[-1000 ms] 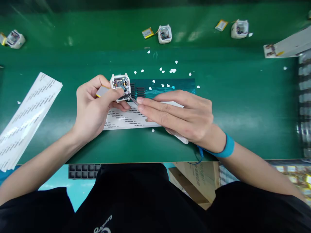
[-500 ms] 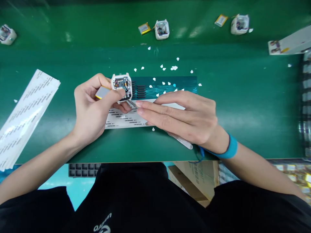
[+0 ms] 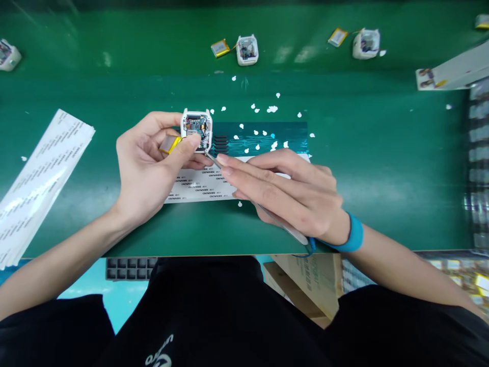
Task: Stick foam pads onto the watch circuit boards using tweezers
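Observation:
My left hand is closed around a white watch case that lies open, its circuit board showing. The thumb presses on the lower part of the board. A yellow-edged battery pouch sticks out between the fingers, left of the case. My right hand grips slim metal tweezers, their tip at the case's lower right corner. Beneath both hands lies a printed white strip, with a blue-green film sheet behind it. Small white stickers are scattered on and around the film.
Along the back stand more open watch cases with batteries wired to them. A stack of printed strips lies at left. A white box and clear trays sit at right. Below the table edge is a cardboard box.
The watch case has moved slightly right and up in my left hand, and the tweezers' tip has moved with it. The cases at the back have shifted left in view.

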The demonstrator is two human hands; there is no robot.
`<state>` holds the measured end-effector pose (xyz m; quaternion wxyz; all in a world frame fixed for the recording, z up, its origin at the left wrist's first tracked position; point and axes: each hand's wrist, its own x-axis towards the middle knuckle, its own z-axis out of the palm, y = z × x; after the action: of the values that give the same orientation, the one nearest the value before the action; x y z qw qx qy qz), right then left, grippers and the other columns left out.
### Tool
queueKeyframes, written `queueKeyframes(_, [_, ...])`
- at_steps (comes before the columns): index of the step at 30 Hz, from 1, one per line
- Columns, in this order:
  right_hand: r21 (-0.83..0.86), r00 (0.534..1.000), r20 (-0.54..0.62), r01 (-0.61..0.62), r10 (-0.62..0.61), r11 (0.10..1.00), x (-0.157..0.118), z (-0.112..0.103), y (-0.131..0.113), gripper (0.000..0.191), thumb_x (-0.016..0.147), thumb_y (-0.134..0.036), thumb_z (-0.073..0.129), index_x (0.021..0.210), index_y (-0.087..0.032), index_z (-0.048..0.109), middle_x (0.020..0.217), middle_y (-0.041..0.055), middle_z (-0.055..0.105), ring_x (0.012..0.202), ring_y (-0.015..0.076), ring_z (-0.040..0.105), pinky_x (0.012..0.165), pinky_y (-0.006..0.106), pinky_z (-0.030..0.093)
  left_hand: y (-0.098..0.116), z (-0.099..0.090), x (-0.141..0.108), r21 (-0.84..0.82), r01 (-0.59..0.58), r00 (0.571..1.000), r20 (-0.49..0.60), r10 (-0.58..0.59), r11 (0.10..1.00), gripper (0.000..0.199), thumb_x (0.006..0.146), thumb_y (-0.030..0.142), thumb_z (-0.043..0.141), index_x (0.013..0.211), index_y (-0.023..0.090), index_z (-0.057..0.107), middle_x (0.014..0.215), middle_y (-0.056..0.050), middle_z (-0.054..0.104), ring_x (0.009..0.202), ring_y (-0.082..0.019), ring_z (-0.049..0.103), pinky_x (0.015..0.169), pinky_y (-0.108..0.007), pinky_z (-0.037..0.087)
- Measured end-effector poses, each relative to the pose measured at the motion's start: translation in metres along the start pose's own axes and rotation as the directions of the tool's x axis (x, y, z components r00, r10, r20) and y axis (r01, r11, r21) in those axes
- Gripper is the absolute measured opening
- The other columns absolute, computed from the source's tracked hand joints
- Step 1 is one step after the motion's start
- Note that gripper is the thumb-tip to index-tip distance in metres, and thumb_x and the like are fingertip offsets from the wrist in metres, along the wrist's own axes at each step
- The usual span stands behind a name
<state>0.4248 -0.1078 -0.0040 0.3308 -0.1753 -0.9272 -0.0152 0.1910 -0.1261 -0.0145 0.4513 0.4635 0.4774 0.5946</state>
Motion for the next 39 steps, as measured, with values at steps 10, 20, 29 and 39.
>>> queueKeyframes(10, [0.047,0.998,-0.059,-0.010,0.013,0.999,0.000,0.005,0.005,0.032,0.107,-0.008,0.063,0.131,-0.026,0.072,0.130,-0.0001,0.081,0.099,0.0158,0.080,0.084,0.026,0.071,0.002,0.000,-0.002,-0.037,0.091,0.996,0.023,-0.090,0.995,0.033,0.078,0.039,0.102,0.094,0.023,0.078,0.087,0.001,0.081,0.060,-0.015,0.076,0.060,-0.025,0.068])
queueKeyframes(20, [0.090,0.993,-0.100,-0.058,0.067,0.994,-0.001,0.008,0.008,0.027,0.104,-0.007,0.069,0.128,-0.017,0.073,0.124,0.0061,0.083,0.096,0.0177,0.078,0.084,0.029,0.069,0.005,-0.005,0.007,-0.095,0.311,0.948,0.105,-0.301,0.946,0.023,0.080,0.014,0.093,0.092,0.021,0.074,0.086,-0.001,0.081,0.066,-0.015,0.079,0.072,-0.027,0.071])
queueKeyframes(29, [-0.008,0.971,-0.236,-0.043,0.039,0.999,0.001,0.011,0.015,0.023,0.106,-0.012,0.066,0.126,-0.021,0.075,0.123,0.0039,0.083,0.093,0.0175,0.077,0.080,0.030,0.068,0.004,-0.022,0.037,0.126,0.091,0.988,0.115,-0.106,0.988,0.047,0.069,0.027,0.103,0.100,0.027,0.068,0.086,0.000,0.080,0.067,-0.022,0.076,0.072,-0.047,0.071])
queueKeyframes(39, [-0.107,0.947,-0.311,0.051,-0.082,0.993,0.000,0.030,0.022,0.019,0.108,-0.017,0.065,0.125,-0.012,0.072,0.122,0.0042,0.083,0.094,0.0172,0.073,0.071,0.030,0.063,-0.008,-0.068,0.187,0.688,0.011,0.997,-0.064,0.046,0.726,0.040,0.060,0.002,0.095,0.075,0.023,0.064,0.059,0.010,0.053,0.103,-0.021,0.059,0.135,-0.053,0.024])
